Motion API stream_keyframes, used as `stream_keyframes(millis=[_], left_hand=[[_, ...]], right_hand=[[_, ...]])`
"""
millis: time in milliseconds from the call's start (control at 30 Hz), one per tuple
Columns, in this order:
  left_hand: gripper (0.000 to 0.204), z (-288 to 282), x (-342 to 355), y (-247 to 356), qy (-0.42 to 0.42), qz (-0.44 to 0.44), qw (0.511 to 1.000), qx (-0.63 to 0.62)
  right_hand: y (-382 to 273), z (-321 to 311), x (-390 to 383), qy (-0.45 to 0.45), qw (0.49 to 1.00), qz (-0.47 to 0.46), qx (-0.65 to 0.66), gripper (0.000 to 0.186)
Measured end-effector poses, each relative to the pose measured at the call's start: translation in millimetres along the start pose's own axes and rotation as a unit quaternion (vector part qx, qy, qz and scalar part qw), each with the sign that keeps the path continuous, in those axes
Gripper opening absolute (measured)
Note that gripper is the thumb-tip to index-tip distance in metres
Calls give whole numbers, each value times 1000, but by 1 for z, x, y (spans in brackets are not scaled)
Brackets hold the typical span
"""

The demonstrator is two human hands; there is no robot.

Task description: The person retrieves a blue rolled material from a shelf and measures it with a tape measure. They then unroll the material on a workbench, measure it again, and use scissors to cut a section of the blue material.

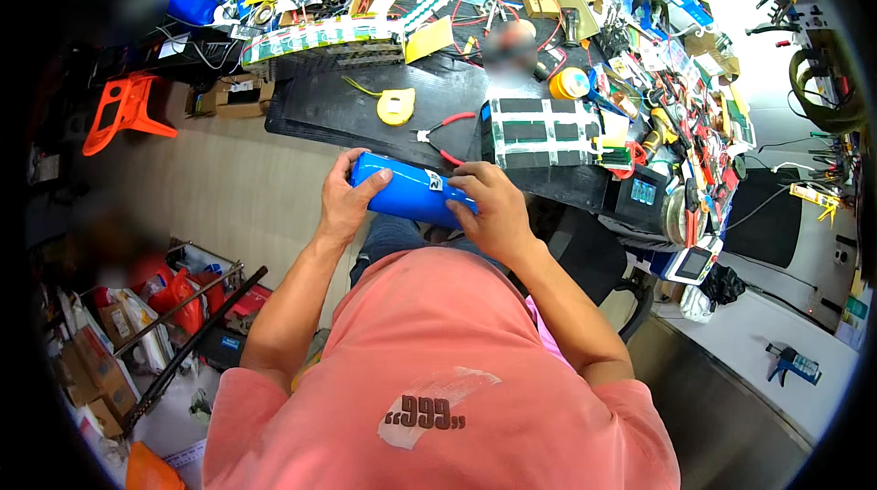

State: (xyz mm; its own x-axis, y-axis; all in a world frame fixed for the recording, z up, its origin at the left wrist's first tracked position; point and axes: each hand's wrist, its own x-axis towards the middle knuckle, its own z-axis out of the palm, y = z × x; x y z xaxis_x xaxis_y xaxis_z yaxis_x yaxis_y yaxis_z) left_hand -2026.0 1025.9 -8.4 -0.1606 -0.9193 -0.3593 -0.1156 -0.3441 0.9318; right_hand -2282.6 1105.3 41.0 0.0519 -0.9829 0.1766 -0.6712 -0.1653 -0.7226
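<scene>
I hold a blue plastic-wrapped pack (406,184) with a small white label, level in front of my belly near the bench edge. My left hand (347,207) grips its left end, thumb on top. My right hand (493,211) is around the right end, fingers curled over the top. Just beyond the pack lie red-handled pliers (437,129) with their handles apart, and a yellow tape measure (395,106) on the black mat (324,102). To their right sits a black block with white tape strips (539,134).
Tools, wires, yellow boards and a yellow jar (569,84) crowd the workbench's back and right. An orange stool (128,111) stands at left. A dark chair (589,266) is beside me at right. Boxes and rods (196,335) lie lower left; a caulking gun (790,364) rests lower right.
</scene>
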Motion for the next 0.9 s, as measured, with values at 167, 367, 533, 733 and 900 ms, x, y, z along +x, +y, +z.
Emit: stream_keyframes(millis=[167, 367, 533, 733, 900], left_hand=[[72, 4, -23, 11, 19, -41, 998, 33], [72, 3, -36, 2, 23, -22, 999, 42], [71, 3, -45, 11, -9, -20, 999, 27], [74, 6, -40, 14, -73, -1, 997, 37], [76, 16, -27, 10, -125, 3, 989, 80]], right_hand=[[13, 20, -6, -29, 997, -77, -12, 18], [22, 31, -14, -24, 998, -62, 14, 10], [35, 35, -20, -35, 946, 181, 266, 11], [60, 34, -38, -44, 772, 365, 518, 12], [83, 38, -68, 76, 619, 454, 637, 13]])
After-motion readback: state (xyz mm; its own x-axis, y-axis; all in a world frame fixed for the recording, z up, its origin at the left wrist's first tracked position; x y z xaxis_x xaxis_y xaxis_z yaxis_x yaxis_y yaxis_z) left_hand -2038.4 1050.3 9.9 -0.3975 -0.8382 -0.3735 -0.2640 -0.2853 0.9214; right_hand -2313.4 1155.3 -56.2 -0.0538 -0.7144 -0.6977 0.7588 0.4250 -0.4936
